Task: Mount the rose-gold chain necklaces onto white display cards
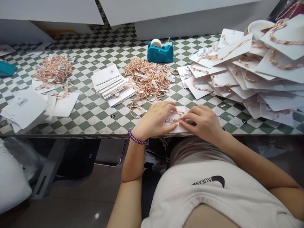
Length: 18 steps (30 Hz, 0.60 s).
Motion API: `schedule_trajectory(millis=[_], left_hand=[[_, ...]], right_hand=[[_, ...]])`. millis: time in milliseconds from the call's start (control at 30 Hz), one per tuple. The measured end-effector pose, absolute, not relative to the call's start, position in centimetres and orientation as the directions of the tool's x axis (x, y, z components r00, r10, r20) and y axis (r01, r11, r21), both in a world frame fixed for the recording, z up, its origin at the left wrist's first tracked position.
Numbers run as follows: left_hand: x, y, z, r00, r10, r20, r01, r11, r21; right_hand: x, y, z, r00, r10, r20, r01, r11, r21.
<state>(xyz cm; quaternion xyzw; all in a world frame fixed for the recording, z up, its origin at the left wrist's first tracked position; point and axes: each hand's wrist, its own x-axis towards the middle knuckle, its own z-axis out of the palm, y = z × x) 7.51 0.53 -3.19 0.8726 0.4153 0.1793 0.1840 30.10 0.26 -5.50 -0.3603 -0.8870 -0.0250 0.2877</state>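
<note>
**Beaded bracelet on card, both hands attending**

The beaded bracelet point(175, 120) lies on a white card point(180, 129) at the near edge of the table point(95, 125). Left hand point(158, 118): palm down, grip spread about the bracelet. Right hand point(203, 122): fingertips bunched at its right side; pinch cannot be confirmed. Judged step: arranging the bracelet; the next move calls for a steady card.

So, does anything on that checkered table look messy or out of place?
The heap of white cards with pink-and-gold beaded strands, on the right, looks askew: cards overlap at uneven angles. A pink-and-gold beaded loop also pokes out from the near side of the tangled bead pile. Nothing looks damaged.
</note>
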Motion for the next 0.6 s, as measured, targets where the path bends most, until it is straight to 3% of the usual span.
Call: schedule_trajectory(millis=[200, 433, 600], left_hand=[[7.58, 0.51, -3.01, 0.59, 0.796, 0.135, 0.666, -0.574, 0.476], [7.58, 0.53, -3.18, 0.592, 0.793, 0.143, 0.667, -0.582, 0.465], [7.53, 0.62, -3.23, 0.597, 0.792, 0.132, 0.668, -0.581, 0.465]], right_hand=[[30.47, 0.74, -4.72, -0.607, 0.597, 0.524, 0.645, 0.755, -0.114], [30.36, 0.61, -5.23, -0.643, 0.563, 0.52, 0.561, 0.808, -0.18], [30.04, 0.67, -4.71, -0.683, 0.546, 0.486, 0.565, 0.816, -0.122]])
